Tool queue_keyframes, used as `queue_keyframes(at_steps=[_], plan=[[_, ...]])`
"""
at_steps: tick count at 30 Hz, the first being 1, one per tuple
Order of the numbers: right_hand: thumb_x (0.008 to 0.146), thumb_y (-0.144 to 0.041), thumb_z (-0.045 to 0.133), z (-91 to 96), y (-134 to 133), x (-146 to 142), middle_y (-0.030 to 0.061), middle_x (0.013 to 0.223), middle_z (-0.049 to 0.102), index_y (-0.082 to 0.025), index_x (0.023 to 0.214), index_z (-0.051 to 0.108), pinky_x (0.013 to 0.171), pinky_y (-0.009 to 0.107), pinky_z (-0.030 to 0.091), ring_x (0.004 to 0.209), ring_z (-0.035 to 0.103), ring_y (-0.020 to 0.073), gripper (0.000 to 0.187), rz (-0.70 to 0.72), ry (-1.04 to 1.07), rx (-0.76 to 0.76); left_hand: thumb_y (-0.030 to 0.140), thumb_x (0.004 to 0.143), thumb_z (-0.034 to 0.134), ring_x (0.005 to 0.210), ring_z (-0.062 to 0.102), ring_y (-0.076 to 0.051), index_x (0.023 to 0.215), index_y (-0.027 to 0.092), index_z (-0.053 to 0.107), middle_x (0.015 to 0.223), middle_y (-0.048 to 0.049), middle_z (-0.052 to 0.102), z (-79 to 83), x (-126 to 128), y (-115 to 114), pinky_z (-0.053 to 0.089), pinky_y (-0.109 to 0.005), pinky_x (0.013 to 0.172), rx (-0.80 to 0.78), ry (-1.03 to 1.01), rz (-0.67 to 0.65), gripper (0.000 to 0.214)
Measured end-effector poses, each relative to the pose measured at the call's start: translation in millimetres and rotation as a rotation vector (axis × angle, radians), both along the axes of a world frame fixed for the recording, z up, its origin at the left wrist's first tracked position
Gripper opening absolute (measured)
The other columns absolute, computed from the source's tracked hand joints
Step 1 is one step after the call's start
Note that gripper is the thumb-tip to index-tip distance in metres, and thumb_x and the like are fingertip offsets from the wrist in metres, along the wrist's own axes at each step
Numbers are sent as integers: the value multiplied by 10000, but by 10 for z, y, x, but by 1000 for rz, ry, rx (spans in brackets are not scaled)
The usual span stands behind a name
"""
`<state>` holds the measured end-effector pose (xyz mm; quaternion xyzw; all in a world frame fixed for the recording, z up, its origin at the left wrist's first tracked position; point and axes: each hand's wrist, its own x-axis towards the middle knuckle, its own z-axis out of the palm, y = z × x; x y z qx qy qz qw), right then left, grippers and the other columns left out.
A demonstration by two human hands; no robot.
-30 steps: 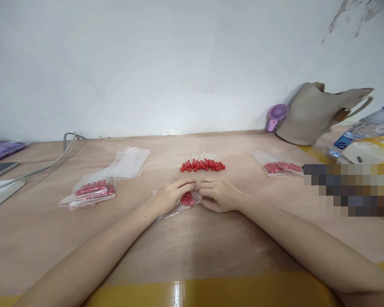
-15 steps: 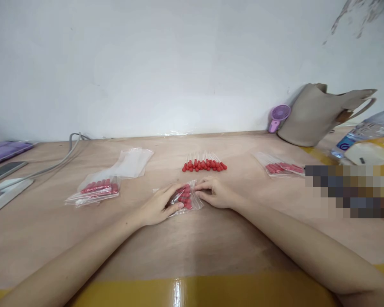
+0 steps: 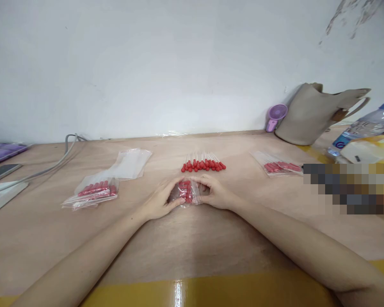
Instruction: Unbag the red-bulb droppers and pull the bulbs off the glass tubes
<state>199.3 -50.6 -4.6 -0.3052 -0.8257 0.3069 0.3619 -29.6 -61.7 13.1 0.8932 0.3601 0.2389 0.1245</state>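
Between my hands, at the middle of the table, is a small clear plastic bag [image 3: 186, 192] with several red-tipped pieces in it. My left hand [image 3: 162, 198] curls round its left side, the thumb pressed on the near edge. My right hand [image 3: 215, 192] holds its right side, thumb and fingers closed on the plastic. Just behind, a bunch of white sticks with red tips [image 3: 204, 165] lies with the tips toward me. Filled clear bags [image 3: 96, 189] are stacked to the left, touching a pile of flat, pale empty bags [image 3: 132, 163].
Another filled bag [image 3: 277, 164] lies at right, by a pixelated patch. Farther back are a purple fan [image 3: 277, 113], a beige handbag [image 3: 313, 113] and a water bottle [image 3: 368, 123]. A grey cable [image 3: 51, 170], a phone [image 3: 3, 172] and a purple pack [image 3: 6, 152] lie at left.
My right hand has moved from the bag's right edge to a fuller grip on it. The bag now sits more upright and squarer between both hands.
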Motion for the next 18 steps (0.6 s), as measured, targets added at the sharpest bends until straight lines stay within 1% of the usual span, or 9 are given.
queue_keyframes(at_steps=[2, 5, 7, 8, 10, 12, 14, 16, 18], plan=[[705, -333, 689, 22, -5, -20, 58, 1033, 518, -257, 1239, 475, 751, 319, 469, 900, 525, 169, 580, 19, 30, 18, 372, 828, 527, 1181, 440, -237, 1311, 213, 319, 1302, -101, 458, 1, -1, -8, 366, -418, 984, 21, 0, 2, 549], [736, -281, 660, 79, -17, -40, 79, 1152, 514, -242, 1230, 487, 859, 348, 440, 1044, 504, 192, 525, 92, 73, 109, 365, 823, 537, 1172, 453, -229, 1308, 216, 323, 1300, -97, 464, -2, -7, -17, 380, -401, 974, 27, -23, -5, 551], [740, -281, 656, 108, -10, -44, 81, 1162, 541, -227, 1200, 519, 923, 375, 397, 1090, 492, 207, 483, 99, 51, 155, 365, 820, 544, 1156, 470, -226, 1300, 214, 335, 1284, -95, 480, -15, -15, -16, 393, -390, 963, 27, -34, 4, 545], [740, -286, 655, 117, 0, -46, 80, 1143, 565, -219, 1189, 530, 932, 385, 388, 1079, 503, 212, 471, 82, 31, 149, 362, 822, 542, 1142, 484, -222, 1295, 215, 343, 1268, -92, 495, -24, -20, -14, 402, -382, 952, 24, -38, 12, 534], [758, -294, 632, 129, 29, -56, 70, 1080, 612, -204, 1163, 552, 895, 378, 413, 1010, 547, 209, 423, 76, 6, 70, 357, 826, 538, 1110, 509, -212, 1281, 216, 361, 1232, -82, 525, -41, -26, -6, 419, -367, 930, 17, -53, 27, 508], [805, -285, 566, 143, 60, -78, 56, 1031, 639, -191, 1141, 564, 829, 340, 451, 937, 584, 188, 349, 128, 29, -72, 358, 826, 541, 1096, 519, -207, 1268, 219, 376, 1212, -75, 538, -52, -28, 3, 424, -361, 919, 12, -69, 30, 492], [818, -276, 539, 159, 82, -115, 42, 1006, 650, -186, 1124, 572, 773, 297, 469, 892, 603, 167, 321, 183, 55, -187, 365, 818, 552, 1095, 518, -208, 1260, 221, 386, 1207, -74, 540, -57, -26, 11, 422, -361, 917, 17, -83, 27, 494], [776, -277, 594, 173, 89, -162, 27, 964, 659, -187, 1085, 595, 741, 273, 468, 858, 608, 160, 322, 140, 31, -208, 366, 817, 554, 1085, 523, -207, 1259, 221, 387, 1199, -74, 544, -54, -22, 15, 426, -358, 907, 19, -86, 27, 494], [729, -275, 645, 176, 87, -210, 11, 885, 665, -187, 999, 634, 710, 260, 459, 801, 604, 153, 285, 43, -29, -162, 361, 821, 550, 1073, 529, -205, 1256, 220, 387, 1187, -76, 548, -48, -19, 18, 430, -353, 896, 23, -82, 29, 486]])
